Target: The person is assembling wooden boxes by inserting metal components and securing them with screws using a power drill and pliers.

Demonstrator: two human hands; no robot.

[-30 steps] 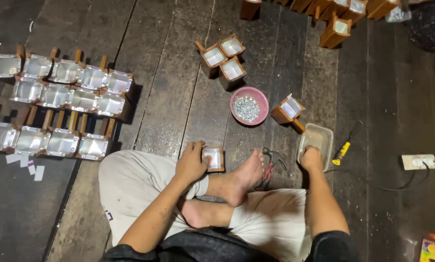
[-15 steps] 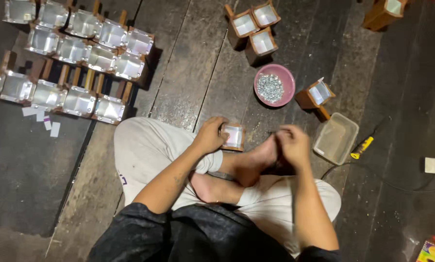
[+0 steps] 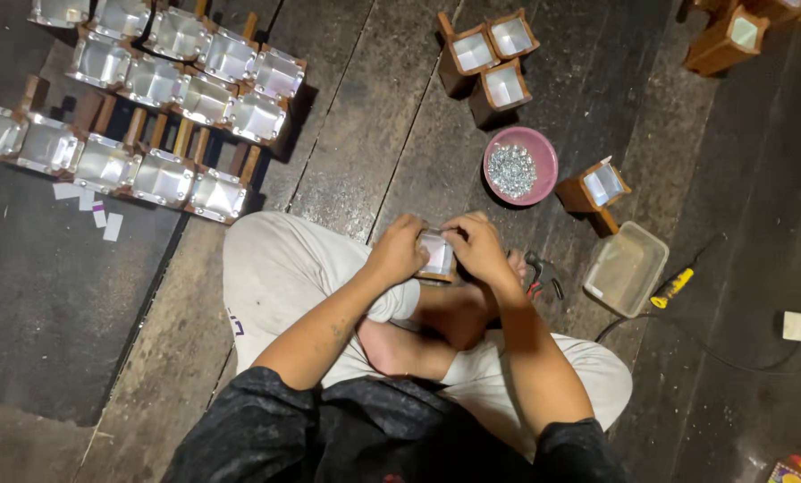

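Observation:
I sit cross-legged on a dark plank floor. My left hand (image 3: 399, 253) grips a small wooden box lined with shiny foil (image 3: 437, 257), held over my lap near my bare foot. My right hand (image 3: 475, 247) rests on the box's right top edge, fingers pinched at its rim; what is between the fingertips is too small to tell. A pink bowl (image 3: 520, 166) of small silvery pieces stands just beyond my hands. An empty clear plastic tub (image 3: 626, 268) lies to the right.
Several foil-lined boxes (image 3: 155, 107) stand in rows at the upper left. Two more boxes (image 3: 492, 55) sit at the top middle, one (image 3: 594, 190) beside the bowl. Pliers (image 3: 542, 274) lie by my foot, a yellow-handled tool (image 3: 673, 286) and a cable at right.
My right hand left the plastic tub, came across to the box and now touches its rim. My left hand has kept hold of the box. The view shifted downward.

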